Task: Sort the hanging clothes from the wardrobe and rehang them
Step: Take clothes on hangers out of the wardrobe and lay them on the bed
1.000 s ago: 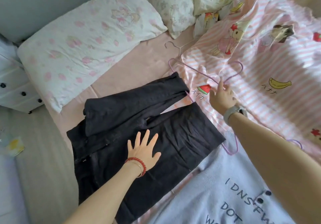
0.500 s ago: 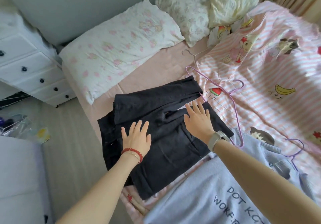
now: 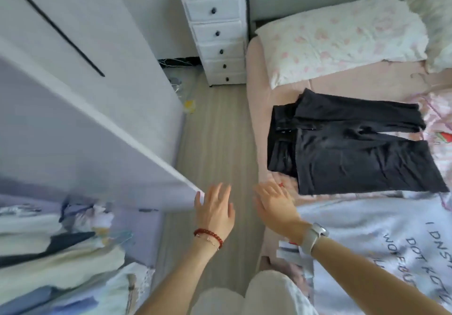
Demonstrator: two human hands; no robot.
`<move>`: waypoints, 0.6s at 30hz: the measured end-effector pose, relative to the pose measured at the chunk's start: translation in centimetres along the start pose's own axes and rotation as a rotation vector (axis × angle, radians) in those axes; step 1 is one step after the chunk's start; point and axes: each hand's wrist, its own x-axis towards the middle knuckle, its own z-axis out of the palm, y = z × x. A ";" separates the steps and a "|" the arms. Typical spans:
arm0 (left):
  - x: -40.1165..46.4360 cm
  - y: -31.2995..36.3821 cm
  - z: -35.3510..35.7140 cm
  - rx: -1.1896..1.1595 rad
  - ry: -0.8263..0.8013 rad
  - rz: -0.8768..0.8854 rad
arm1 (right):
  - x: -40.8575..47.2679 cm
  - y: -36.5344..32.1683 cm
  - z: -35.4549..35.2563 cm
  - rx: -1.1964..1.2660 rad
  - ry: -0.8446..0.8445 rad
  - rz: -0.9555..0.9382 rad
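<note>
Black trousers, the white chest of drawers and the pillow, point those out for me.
Black trousers point(image 3: 354, 153): head view, on the folded leg panel.
White chest of drawers point(image 3: 216, 33): head view, on a drawer front.
Pillow point(image 3: 342, 38): head view, on its flowered top.

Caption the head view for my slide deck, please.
Both hands, left and right, empty above the floor; folded black trousers on bed.

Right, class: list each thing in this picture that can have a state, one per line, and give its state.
Black folded trousers: lying flat on the bed, untouched.
Left hand: open, holding nothing, at the door's corner.
Right hand: open, holding nothing.
White wardrobe door: swung open.
White drawer chest: all drawers closed.
Grey printed sweatshirt: spread on the bed.
</note>
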 end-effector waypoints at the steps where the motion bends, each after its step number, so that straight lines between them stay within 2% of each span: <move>1: -2.1 -2.8 -0.5 0.027 0.007 -0.045 | -0.6 -2.7 1.2 -0.045 -0.039 -0.082; 6: -12.2 -15.8 -4.6 0.070 0.145 -0.347 | -2.0 -16.2 5.2 -0.125 -0.108 -0.421; 11: -21.0 -25.9 -11.1 0.162 0.318 -0.653 | -1.8 -29.2 6.5 -0.120 -0.064 -0.711; 18: -29.1 -34.6 -21.0 0.228 0.561 -0.859 | -0.5 -45.5 5.6 -0.012 -0.042 -0.981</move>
